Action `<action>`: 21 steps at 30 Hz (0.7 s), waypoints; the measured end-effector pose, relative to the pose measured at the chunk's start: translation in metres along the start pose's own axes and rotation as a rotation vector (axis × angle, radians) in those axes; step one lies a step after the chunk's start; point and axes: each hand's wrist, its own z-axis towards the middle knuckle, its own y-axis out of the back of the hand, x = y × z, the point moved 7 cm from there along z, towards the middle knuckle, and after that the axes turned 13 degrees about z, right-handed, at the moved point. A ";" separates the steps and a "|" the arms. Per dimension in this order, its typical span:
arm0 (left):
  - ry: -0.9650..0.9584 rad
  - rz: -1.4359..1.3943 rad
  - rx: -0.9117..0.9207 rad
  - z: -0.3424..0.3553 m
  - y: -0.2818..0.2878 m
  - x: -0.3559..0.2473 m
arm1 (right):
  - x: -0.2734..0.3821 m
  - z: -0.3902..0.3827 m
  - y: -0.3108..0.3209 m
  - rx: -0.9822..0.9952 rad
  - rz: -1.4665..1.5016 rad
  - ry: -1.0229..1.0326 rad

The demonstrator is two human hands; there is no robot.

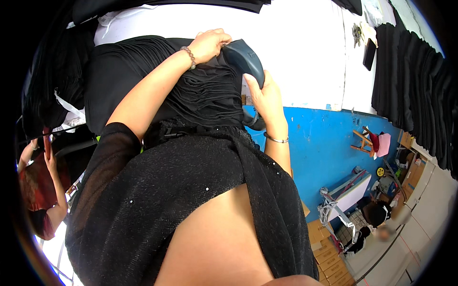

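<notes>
Iron: dark grey steam iron (244, 59) sits on the pleated black garment (205, 95), top centre.
Right hand: right hand (267, 95) grasps the iron's near side.
Left hand: left hand (210, 44) curls over its far end.
Table: white table (296, 43) beneath.

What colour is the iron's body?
Dark grey-blue; the iron shows best in the head view, gripped by the right hand while the left hand rests beside it.
</notes>
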 end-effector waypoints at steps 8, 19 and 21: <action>0.459 -0.451 0.497 -0.040 0.037 0.014 | -0.007 -0.022 0.009 -0.012 -0.205 -0.020; -0.074 -0.149 -0.076 0.009 -0.001 -0.010 | -0.013 -0.012 0.012 -0.047 -0.098 -0.101; 0.043 -0.170 0.100 0.013 0.000 -0.020 | -0.012 0.001 0.010 -0.074 -0.014 -0.108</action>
